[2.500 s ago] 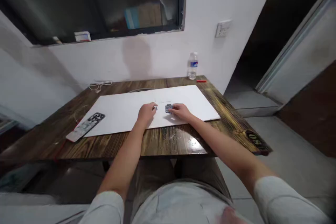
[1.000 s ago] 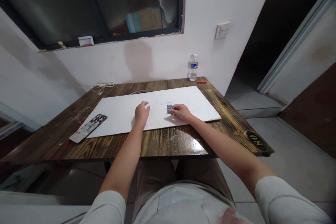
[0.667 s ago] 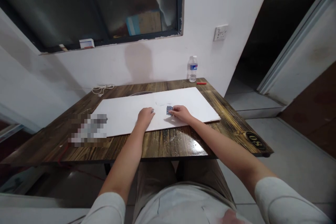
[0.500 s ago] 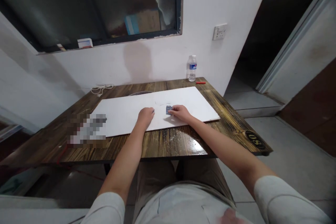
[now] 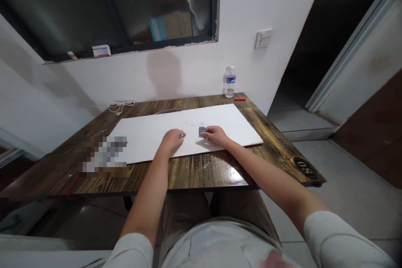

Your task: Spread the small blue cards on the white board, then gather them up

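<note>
A dark-stained wooden table (image 5: pixel 201 168) carries a broad white board (image 5: pixel 141 144), with a water bottle (image 5: pixel 230 82) and a red stick (image 5: pixel 240 99) at the far edge. Near the board's middle lies a small blue-grey rectangular piece (image 5: pixel 202 132). The right hand (image 5: pixel 215 135) has its fingers (image 5: pixel 205 134) together against that piece; whether they pinch it, I cannot tell. The left hand (image 5: pixel 171 141) rests just left of it, fingers bunched together, holding nothing that I can make out.
</note>
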A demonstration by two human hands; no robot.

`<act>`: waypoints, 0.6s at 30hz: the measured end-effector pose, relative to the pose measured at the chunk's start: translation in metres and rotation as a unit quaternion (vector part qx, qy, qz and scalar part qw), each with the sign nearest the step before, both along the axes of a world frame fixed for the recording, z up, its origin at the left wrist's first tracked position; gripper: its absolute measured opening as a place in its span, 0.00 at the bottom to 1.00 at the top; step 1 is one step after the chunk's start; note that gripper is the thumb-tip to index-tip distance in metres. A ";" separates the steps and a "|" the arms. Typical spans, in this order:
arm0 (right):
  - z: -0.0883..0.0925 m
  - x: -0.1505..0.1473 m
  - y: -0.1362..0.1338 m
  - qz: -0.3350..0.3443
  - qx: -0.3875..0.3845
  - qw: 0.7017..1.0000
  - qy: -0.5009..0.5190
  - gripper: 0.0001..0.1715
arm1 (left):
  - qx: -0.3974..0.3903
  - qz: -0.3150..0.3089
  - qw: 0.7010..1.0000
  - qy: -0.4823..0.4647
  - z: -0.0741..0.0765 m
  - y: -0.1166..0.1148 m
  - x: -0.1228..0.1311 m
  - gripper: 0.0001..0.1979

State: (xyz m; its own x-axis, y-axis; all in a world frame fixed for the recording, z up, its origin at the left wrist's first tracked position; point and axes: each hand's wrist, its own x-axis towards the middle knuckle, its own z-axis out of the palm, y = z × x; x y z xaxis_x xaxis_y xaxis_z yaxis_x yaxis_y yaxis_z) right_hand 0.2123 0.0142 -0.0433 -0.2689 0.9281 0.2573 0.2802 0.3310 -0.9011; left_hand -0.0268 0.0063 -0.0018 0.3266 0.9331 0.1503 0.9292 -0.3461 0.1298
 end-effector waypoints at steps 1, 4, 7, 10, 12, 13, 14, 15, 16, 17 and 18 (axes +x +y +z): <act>0.000 0.000 0.000 0.000 -0.001 1.000 0.001 0.22 | -0.002 -0.006 1.000 -0.011 0.000 0.000 -0.001 0.16; 0.000 0.000 0.000 0.001 -0.001 1.000 -0.006 0.22 | -0.008 -0.011 0.999 -0.040 0.000 0.001 -0.002 0.15; 0.000 0.001 0.000 0.001 0.008 1.000 -0.017 0.22 | -0.007 -0.012 1.000 -0.025 -0.001 0.001 0.001 0.15; 0.001 0.001 0.000 0.002 0.015 1.000 -0.020 0.21 | -0.001 -0.015 1.000 0.006 -0.001 0.001 0.003 0.16; 0.001 0.001 0.000 0.002 0.015 1.000 -0.020 0.20 | 0.004 -0.013 1.000 0.007 -0.002 0.001 0.003 0.16; 0.001 0.001 0.000 0.001 0.015 1.000 -0.020 0.20 | 0.005 -0.010 1.000 0.003 -0.002 0.001 0.004 0.16; 0.001 0.001 0.000 0.001 0.015 1.000 -0.020 0.20 | 0.005 -0.006 1.000 0.000 -0.003 0.001 0.004 0.16; 0.000 0.001 0.000 0.001 0.015 1.000 -0.021 0.20 | 0.005 0.001 1.000 -0.002 -0.003 0.001 0.004 0.15; 0.000 0.001 0.000 0.001 0.014 1.000 -0.021 0.20 | 0.005 0.009 1.000 -0.004 -0.004 0.001 0.005 0.15; -0.001 0.001 0.001 0.001 0.013 1.000 -0.020 0.21 | 0.007 0.017 1.000 -0.006 -0.004 0.001 0.006 0.15; -0.002 0.001 0.001 0.003 0.012 1.000 -0.019 0.21 | 0.011 0.026 1.000 -0.011 -0.004 0.000 0.006 0.14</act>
